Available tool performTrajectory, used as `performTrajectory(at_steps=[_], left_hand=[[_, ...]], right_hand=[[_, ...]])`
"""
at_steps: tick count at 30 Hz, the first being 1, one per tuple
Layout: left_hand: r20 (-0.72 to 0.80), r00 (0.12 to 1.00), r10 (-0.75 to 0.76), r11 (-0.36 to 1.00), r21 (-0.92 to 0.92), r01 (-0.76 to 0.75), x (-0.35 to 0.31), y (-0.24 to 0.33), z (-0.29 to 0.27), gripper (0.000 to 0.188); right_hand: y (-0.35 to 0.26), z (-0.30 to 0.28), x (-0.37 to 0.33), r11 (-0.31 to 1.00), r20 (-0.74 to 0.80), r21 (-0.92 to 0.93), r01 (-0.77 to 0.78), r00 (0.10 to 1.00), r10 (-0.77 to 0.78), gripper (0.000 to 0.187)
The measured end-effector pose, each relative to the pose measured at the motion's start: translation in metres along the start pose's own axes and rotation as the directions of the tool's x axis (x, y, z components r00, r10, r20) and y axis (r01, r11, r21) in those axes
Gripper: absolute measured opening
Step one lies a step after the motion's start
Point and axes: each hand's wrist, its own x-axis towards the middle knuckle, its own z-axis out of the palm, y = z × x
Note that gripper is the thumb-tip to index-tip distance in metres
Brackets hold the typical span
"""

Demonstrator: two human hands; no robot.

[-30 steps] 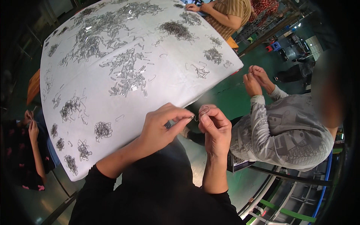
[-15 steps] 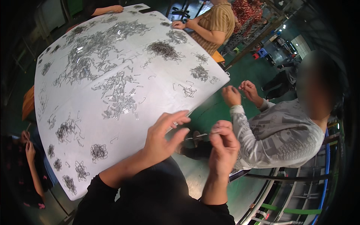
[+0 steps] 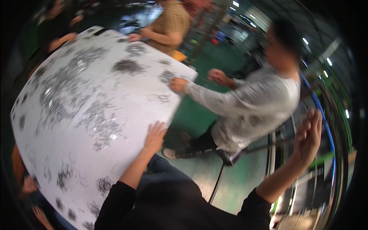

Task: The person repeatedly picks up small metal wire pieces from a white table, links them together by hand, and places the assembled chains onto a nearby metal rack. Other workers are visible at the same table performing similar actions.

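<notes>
My left hand [image 3: 155, 137] lies flat on the near edge of a big white table [image 3: 126, 103], fingers spread, holding nothing. Heaps of small grey metal wire pieces [image 3: 100, 126] are scattered over the tabletop, the nearest heap just left of that hand. My right hand [image 3: 309, 136] is lifted in the air far to the right, off the table, fingers loosely apart; I see nothing in it, though the picture is blurred.
A seated person in a grey top [image 3: 249, 103] reaches a hand [image 3: 177, 84] onto the table's right corner. Another person in a tan shirt [image 3: 170, 23] works at the far edge. More hands [image 3: 28, 184] show at the left. The floor is green [image 3: 191, 115].
My two hands were together at the table edge, pinching a small wire piece. They have parted: the left dropped flat on the table, the right swung out to the right. The view turned right.
</notes>
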Motion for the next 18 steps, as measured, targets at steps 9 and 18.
performTrajectory(at_steps=[9,18], left_hand=[[0.012,0.999,-0.030,0.989,-0.142,0.031,0.009,-0.007,-0.002,0.044],[0.005,1.000,-0.020,0.989,-0.144,0.021,0.010,-0.011,0.003,0.042]], right_hand=[[-0.099,-0.082,0.002,0.926,-0.102,-0.328,0.185,0.968,-0.230,0.028],[-0.164,-0.162,-0.037,0.831,-0.422,-0.554,0.043,0.846,-0.325,0.031]])
